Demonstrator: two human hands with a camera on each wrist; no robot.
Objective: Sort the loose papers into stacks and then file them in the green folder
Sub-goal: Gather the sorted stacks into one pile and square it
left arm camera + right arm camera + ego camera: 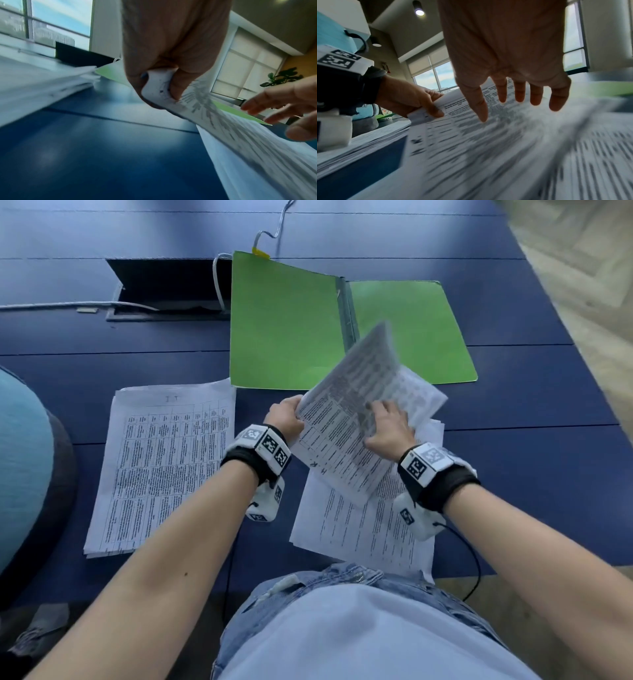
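The green folder [284, 330] lies open flat on the blue table [534, 405], spine in the middle. A squared stack of printed papers [161, 467] sits to its lower left. My left hand [286, 414] pinches the left corner of a held bundle of sheets [339, 446], thumb on top in the left wrist view [157, 86]. This bundle is raised above a loose pile [359, 529] near the table's front edge. My right hand [387, 426] is spread over the bundle with straight fingers [513, 100]. A blurred sheet [363, 364] stands up just beyond its fingertips, over the folder's lower right.
An open cable hatch [168, 289] with a raised lid lies left of the folder, and a white cable [78, 304] runs out of it leftward. A teal cushioned seat [20, 457] stands at the left edge. The table's right edge meets wooden floor [589, 285].
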